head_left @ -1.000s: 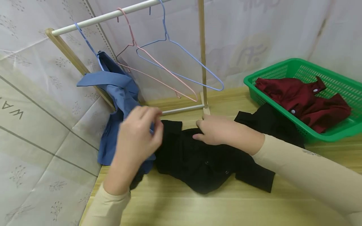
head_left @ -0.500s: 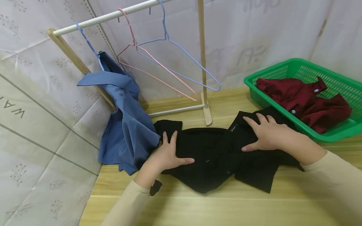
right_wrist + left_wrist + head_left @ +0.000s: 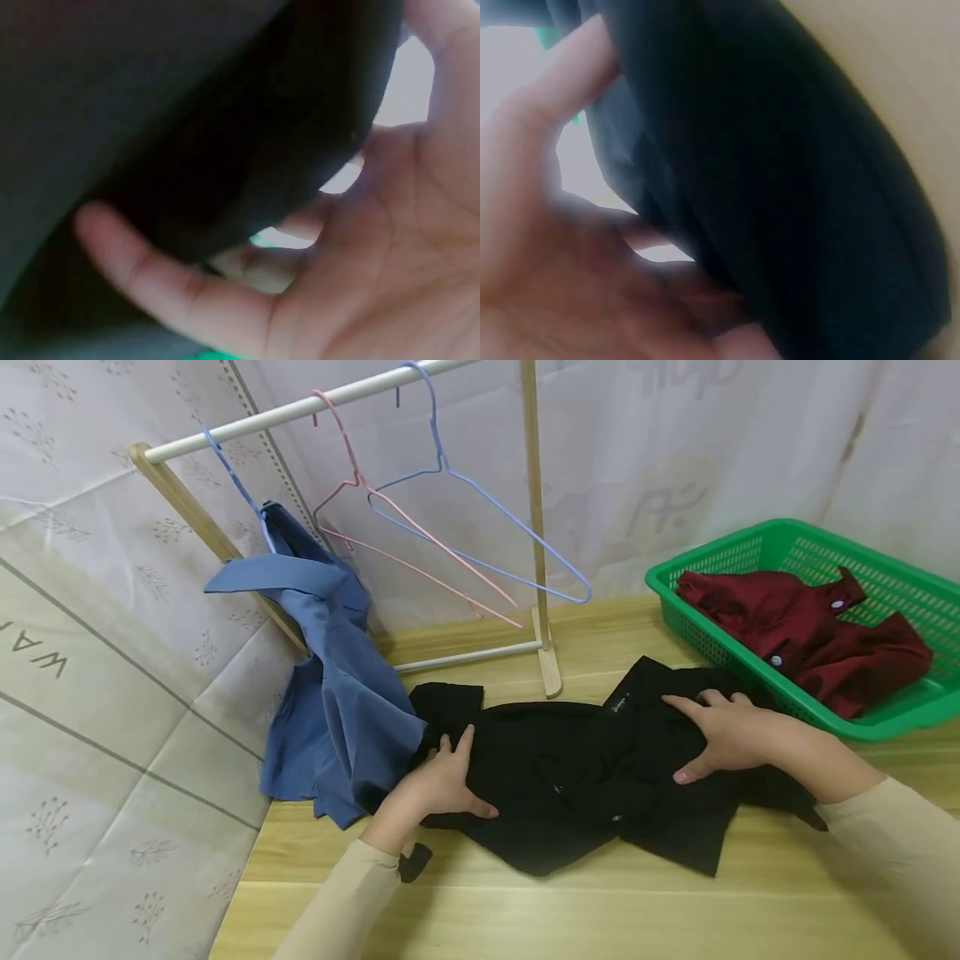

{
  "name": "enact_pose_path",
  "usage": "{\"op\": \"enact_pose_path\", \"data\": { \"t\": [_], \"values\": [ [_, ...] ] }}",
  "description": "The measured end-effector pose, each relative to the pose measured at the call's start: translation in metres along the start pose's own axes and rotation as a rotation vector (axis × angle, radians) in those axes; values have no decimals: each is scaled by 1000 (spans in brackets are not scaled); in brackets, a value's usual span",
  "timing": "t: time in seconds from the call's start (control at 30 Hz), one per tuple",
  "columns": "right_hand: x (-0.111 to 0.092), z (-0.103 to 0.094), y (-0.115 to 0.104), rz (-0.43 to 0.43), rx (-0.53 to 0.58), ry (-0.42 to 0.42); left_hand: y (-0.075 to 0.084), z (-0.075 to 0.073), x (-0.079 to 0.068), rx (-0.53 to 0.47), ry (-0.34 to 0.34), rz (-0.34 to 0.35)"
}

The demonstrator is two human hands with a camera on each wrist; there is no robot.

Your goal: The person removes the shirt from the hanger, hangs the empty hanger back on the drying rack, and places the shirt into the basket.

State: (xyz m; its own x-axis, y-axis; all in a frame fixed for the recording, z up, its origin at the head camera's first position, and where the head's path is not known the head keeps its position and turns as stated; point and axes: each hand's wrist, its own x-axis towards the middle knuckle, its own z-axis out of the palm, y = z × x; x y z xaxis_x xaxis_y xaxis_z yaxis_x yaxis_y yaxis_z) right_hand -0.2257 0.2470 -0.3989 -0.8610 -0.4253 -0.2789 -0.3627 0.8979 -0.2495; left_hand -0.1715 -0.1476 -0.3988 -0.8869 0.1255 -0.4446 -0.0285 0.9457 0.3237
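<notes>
Two bare hangers (image 3: 504, 511), green basket (image 3: 738, 663) beside black garment (image 3: 540, 760)

The garment (image 3: 555, 752) lies near, on the table (image 3: 600, 918). Behind it the rack (image 3: 535, 485) stands left, and the basket (image 3: 705, 637), holding clothes (image 3: 795, 614), right.

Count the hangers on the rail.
3: on the white rail, a blue hanger at left bearing a blue garment, a pink hanger in the middle, another blue hanger at right. The rail leaves the frame; others may be out of view.
</notes>
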Motion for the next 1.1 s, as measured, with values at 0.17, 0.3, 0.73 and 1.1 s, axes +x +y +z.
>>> {"op": "enact_pose_path", "data": {
  "t": [0.17,0.3,0.73,1.1],
  "values": [
    [7,2,-16,16,8,-39,8,3,3,41,-12,-4],
    [12,4,-32,24,-13,-57,18,7,6,93,4,10],
    [29,19,-79,-35,-22,14,70,9,18,51,-12,336],
    [12,23,-73,-160,31,49,70,19,9,101,165,268]
  ]
}}
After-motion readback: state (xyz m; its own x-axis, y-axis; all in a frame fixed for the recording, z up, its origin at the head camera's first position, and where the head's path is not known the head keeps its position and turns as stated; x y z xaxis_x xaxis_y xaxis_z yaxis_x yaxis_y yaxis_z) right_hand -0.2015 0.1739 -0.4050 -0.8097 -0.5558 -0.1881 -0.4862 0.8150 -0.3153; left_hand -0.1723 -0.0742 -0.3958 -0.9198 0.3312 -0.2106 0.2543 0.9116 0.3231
